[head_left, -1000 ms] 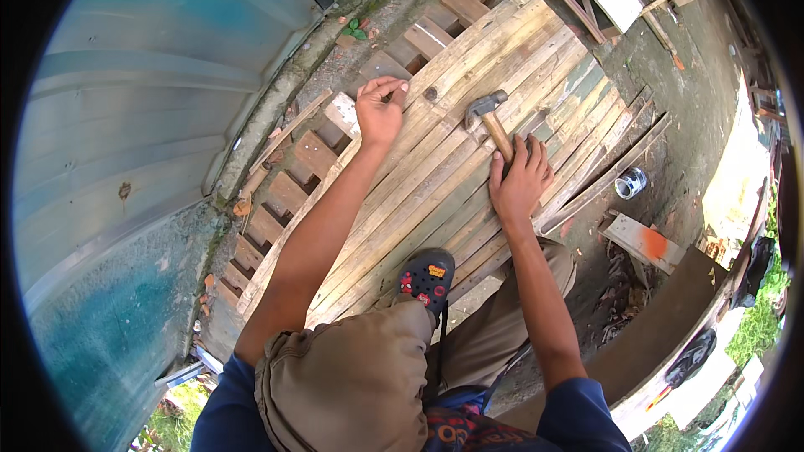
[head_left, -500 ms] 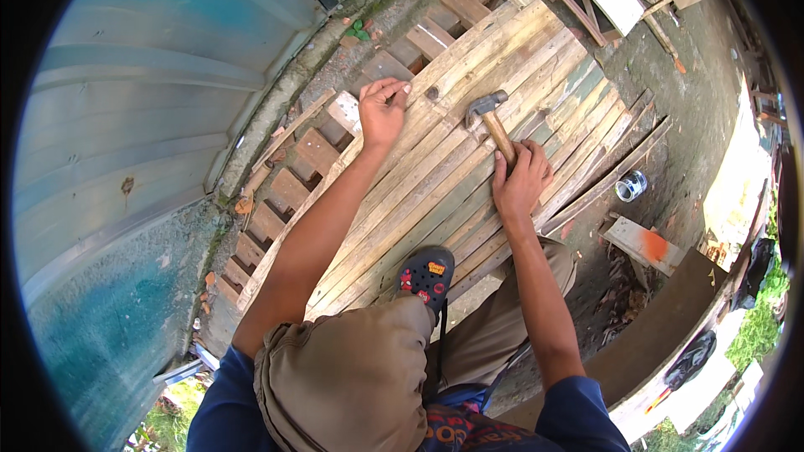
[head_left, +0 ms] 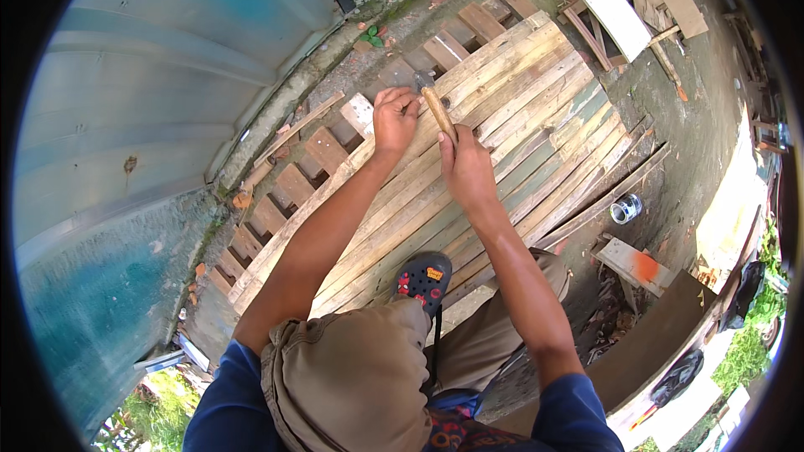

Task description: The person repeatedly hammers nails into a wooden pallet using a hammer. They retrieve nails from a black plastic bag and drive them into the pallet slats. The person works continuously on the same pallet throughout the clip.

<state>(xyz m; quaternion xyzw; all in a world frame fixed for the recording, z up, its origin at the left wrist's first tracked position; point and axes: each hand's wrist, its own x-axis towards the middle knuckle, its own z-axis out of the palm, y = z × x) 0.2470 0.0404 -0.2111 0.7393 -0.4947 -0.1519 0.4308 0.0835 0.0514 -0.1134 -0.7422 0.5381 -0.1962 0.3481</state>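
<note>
A sheet-metal wall [head_left: 159,92] stands off one long side of the plank panel [head_left: 519,88], which lies low over bare ground; wooden blocks [head_left: 325,151] jut out from under that wall-facing edge, apparently bearing it. The person's shoe [head_left: 424,272] is set on the near part of the panel, a stance that probably helps keep the boards from shifting.

The right hand [head_left: 469,169], above the panel, is wrapped around the handle of the hammer [head_left: 440,117], gripping its lower part, which leaves the head free at the far end. That head is over the panel's wall-facing edge, just beside the left hand [head_left: 395,124]. The left hand is at the same edge with fingertips bunched together, as one would pinch or steady something small; whether anything is between them I cannot tell.

Off the panel's opposite long side, an open can [head_left: 625,209] and a board with an orange patch [head_left: 638,266] are on the ground, seemingly out of the arms' way. Beyond the panel's far end, a white board [head_left: 617,21] leans among scrap wood.
</note>
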